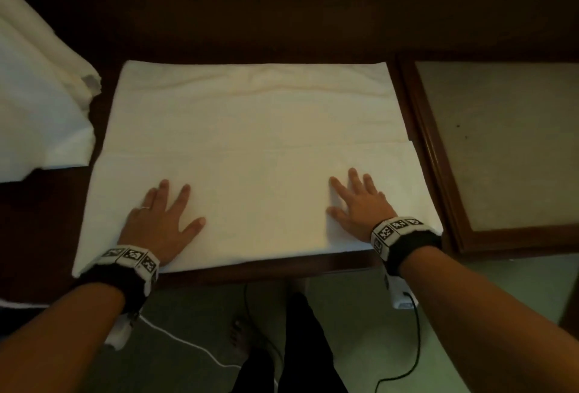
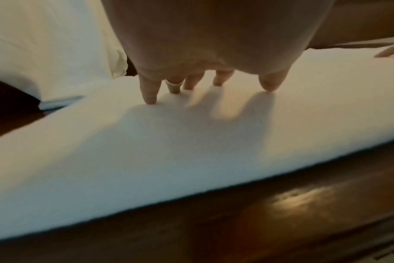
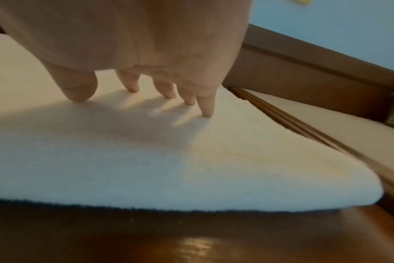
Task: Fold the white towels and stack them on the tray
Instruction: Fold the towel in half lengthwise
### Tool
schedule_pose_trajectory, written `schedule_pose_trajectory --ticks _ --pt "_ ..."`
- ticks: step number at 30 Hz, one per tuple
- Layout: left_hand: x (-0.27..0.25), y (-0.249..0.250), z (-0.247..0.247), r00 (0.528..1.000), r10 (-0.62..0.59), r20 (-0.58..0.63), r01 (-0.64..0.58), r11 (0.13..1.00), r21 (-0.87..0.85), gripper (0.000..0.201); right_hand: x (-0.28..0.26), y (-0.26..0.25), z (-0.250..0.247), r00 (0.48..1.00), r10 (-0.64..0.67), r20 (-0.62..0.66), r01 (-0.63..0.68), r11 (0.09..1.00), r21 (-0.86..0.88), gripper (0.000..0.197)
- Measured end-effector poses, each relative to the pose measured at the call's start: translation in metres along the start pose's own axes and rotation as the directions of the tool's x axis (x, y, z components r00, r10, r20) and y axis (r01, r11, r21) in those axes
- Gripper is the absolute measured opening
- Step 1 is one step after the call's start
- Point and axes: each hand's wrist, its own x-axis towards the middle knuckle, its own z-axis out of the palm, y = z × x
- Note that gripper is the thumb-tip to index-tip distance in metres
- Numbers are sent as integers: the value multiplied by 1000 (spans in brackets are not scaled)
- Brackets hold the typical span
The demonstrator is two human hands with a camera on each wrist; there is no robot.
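1. A white towel (image 1: pixel 250 142) is seen spread flat on a dark wooden table (image 1: pixel 282 16), with its near part folded over so that a fold edge runs across it from left to right, just beyond the fingertips.
2. The left hand (image 1: pixel 159 223) is laid palm down on the near left part of the towel, its fingers (image 2: pixel 150 92) straight and spread wide; nothing is gripped.
3. The right hand (image 1: pixel 360 204) is laid palm down on the near right part, its fingers (image 3: pixel 206 106) likewise straight and spread, with only the tips seen to touch the cloth in the wrist view.
4. The towel's near edge is seen to lie just inside the table's front edge, with a thin strip of bare wood left before it.
5. The towel's right edge lies just beside the wooden rim of the tray (image 1: pixel 426 142); whether the two touch cannot be told from the head view.
6. The tray's pale floor is shown bare, and it stands at the right end of the table.
7. A pile of white cloth (image 1: pixel 37 95), possibly more towels, is seen at the left, near the spread towel's far left corner but apart from it.
8. Bare dark wood is left open behind the towel's far edge, up to the back of the table.
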Motion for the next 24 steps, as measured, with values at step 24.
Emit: schedule_pose_trajectory --ticks 24 --pt "104 25 -111 995 98 -15 -94 980 177 49 88 -11 -110 990 52 -131 -61 996 -65 29"
